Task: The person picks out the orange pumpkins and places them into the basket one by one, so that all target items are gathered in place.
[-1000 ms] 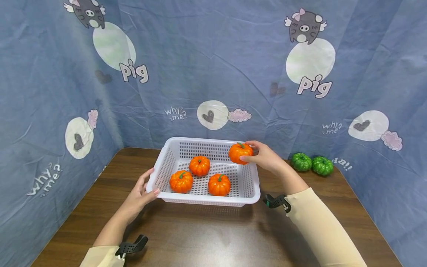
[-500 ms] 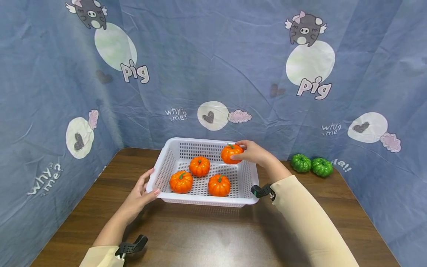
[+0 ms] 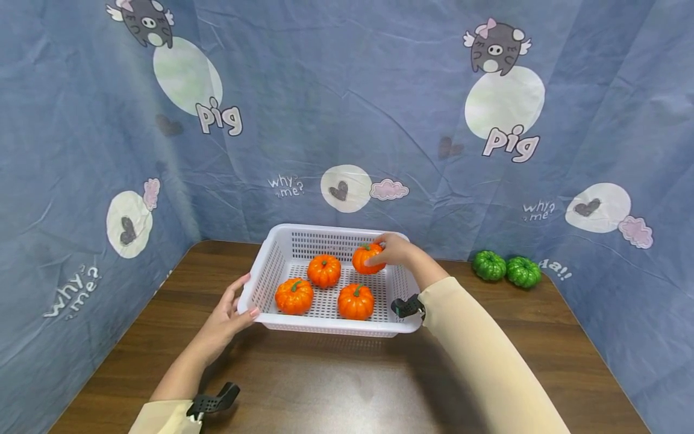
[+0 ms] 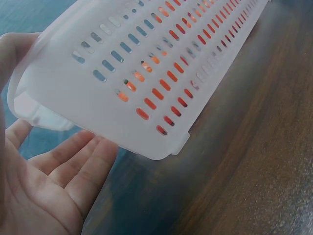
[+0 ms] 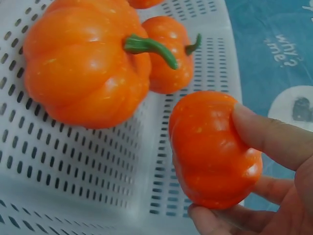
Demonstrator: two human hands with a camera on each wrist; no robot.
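Observation:
A white perforated plastic basket [image 3: 325,326] stands on the table. My left hand [image 3: 222,322] holds its left end; in the left wrist view the fingers [image 4: 90,169] lie against the basket's corner [image 4: 98,81], with the thumb at the rim. Inside the back right of the basket, my right hand [image 3: 398,252] grips a small orange pumpkin [image 3: 366,260] between thumb and fingers. Its underside and contact with the basket floor are hard to tell. Three more orange pumpkins sit inside: one at front left [image 3: 294,296], one at the back [image 3: 324,270], one at front right [image 3: 355,302].
Two green pumpkins [image 3: 506,269] sit side by side at the table's back right. A blue printed cloth [image 3: 347,108] hangs behind and along both sides. The brown wooden table [image 3: 303,386] extends in front of the basket.
My right hand has moved left and down with the pumpkin, from over the basket's back right corner to lower inside it. The left hand and basket stay put.

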